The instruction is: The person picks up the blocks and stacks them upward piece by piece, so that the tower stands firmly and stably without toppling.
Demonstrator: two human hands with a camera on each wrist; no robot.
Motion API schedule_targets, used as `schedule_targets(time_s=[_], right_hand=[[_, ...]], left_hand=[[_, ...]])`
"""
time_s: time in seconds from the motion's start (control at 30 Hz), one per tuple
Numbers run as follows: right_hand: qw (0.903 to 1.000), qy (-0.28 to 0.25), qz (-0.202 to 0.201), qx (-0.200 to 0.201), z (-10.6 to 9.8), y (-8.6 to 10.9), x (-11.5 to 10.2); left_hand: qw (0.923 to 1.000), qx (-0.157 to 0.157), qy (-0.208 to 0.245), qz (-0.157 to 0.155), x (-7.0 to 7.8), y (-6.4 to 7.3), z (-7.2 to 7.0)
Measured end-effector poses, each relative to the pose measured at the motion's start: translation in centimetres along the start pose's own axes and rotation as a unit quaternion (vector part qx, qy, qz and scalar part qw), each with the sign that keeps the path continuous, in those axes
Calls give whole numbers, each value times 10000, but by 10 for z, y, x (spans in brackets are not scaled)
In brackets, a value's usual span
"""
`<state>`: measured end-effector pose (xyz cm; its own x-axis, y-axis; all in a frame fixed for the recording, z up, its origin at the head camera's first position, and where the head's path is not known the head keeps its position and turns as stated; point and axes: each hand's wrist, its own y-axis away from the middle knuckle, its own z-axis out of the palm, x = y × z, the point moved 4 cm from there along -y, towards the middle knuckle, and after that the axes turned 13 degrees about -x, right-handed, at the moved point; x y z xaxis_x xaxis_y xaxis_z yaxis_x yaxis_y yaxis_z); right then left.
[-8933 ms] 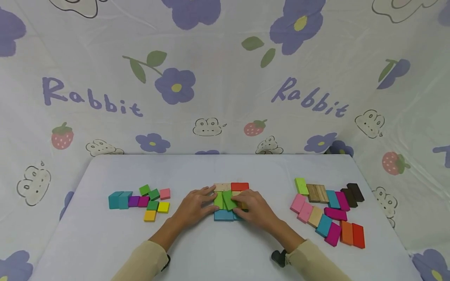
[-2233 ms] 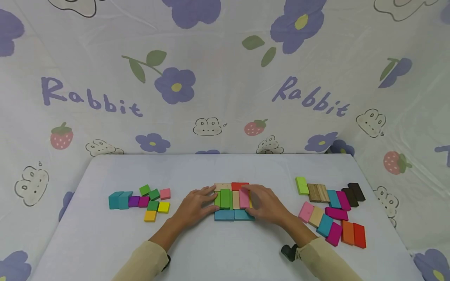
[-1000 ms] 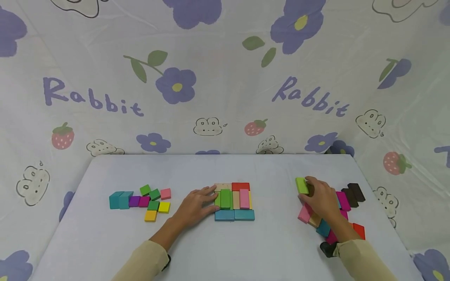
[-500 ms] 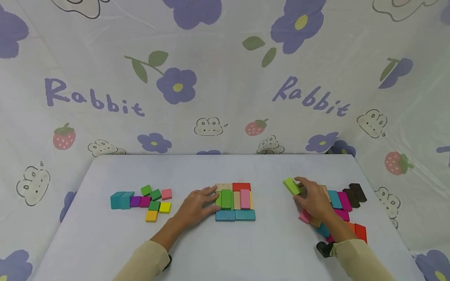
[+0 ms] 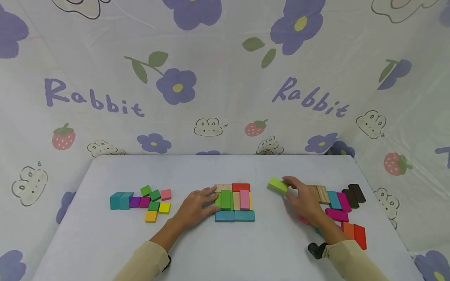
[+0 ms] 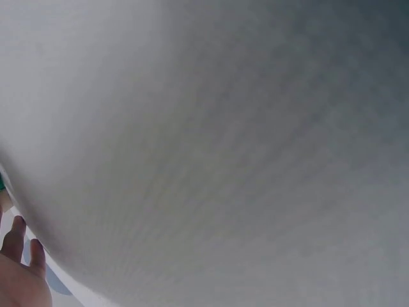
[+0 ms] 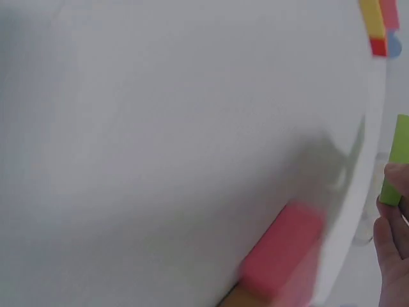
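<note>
In the head view my right hand (image 5: 303,200) pinches a lime green wooden block (image 5: 277,185) between thumb and fingers, held between the right-hand blocks and the middle cluster. The right wrist view shows the same lime block (image 7: 399,153) at its right edge. My left hand (image 5: 194,207) rests with fingertips against the left side of the middle cluster. That cluster has two blue blocks (image 5: 225,216) along the front, a red block (image 5: 241,187) and a pale wooden one behind. A green block (image 5: 226,200) and a pink block (image 5: 244,199) lie on top, apart from each other.
On the right lie several flat blocks, among them a striped wooden one (image 5: 322,194), a dark brown one (image 5: 356,192) and a red one (image 5: 360,236). Small cubes, including a teal one (image 5: 126,200) and a yellow one (image 5: 164,208), sit left on the white table.
The right hand laid the pink block on the cluster, went right, took the lime block and carries it leftward, now turned more sideways. The green block lies straight. The left hand stays put.
</note>
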<state>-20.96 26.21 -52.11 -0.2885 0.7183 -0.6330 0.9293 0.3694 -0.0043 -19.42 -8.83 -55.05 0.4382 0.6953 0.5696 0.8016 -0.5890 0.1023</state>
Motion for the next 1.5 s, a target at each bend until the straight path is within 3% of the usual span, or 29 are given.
schedule_targets(time_s=[0.3, 0.53, 0.9, 1.07, 1.5], right_hand=[[9975, 52, -683, -196, 24, -20, -56], [9950, -2, -815, -570, 46, -30, -82], [9926, -7, -588, -1063, 65, -38, -95], [9933, 56, -428, -1075, 66, -38, -94], [9930, 138, -447, -1086, 68, -40, -93]], left_hand=[[10000, 37, -17, 60, 0, 0, 0], [9999, 59, -53, 106, -2, 0, 1], [9999, 27, -26, 95, -2, 0, -1], [10000, -5, -33, 70, -2, 0, 0], [9999, 12, -40, 92, -1, 0, -1]])
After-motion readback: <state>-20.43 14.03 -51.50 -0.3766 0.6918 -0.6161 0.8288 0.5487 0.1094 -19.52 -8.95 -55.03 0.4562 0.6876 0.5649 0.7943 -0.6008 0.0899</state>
